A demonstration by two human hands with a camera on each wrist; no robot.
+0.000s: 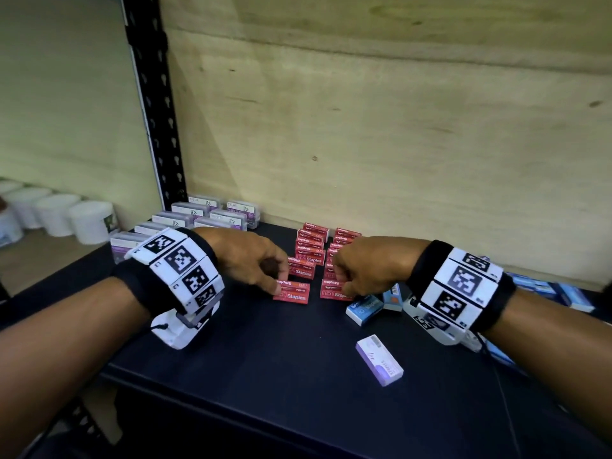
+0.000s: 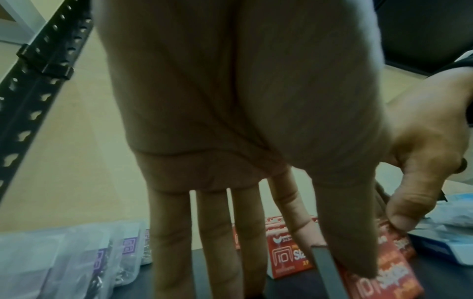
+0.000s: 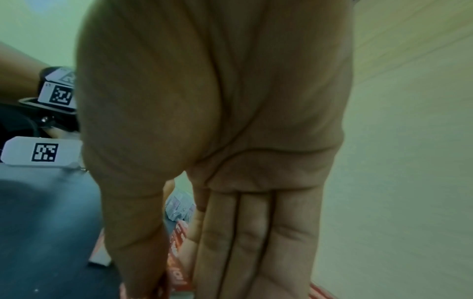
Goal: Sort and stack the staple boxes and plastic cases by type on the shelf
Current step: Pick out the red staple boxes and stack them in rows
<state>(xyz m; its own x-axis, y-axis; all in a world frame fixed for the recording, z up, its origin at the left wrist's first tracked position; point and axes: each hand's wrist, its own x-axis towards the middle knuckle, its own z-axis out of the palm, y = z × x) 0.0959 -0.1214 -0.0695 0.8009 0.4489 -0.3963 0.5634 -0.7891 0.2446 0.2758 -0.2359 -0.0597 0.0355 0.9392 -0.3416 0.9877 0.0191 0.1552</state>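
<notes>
I see the left hand pinching a red staple box at the near end of the red rows. Right hand, just beside it, grips another red box.

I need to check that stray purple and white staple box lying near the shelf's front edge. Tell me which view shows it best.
The head view: the purple and white staple box lies alone, whole and unobstructed on the dark shelf. Neither wrist view shows it; palms fill both.
</notes>
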